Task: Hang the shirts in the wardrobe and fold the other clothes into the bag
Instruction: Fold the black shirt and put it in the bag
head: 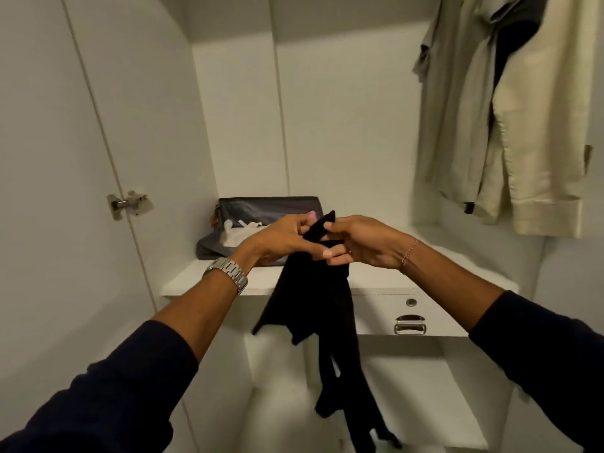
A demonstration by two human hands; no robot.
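Observation:
A black garment hangs down in front of the wardrobe shelf, its long thin ends trailing toward the floor. My left hand and my right hand pinch its top edge together at chest height, fingers curled round the cloth. Behind the hands a grey bag lies open on the white shelf, with pale folded clothes inside. At the upper right, beige and cream shirts hang in the wardrobe with a dark garment between them.
The open wardrobe door with a metal hinge stands at the left. Below the shelf is a drawer with a metal handle and a lock. A lower compartment opens underneath.

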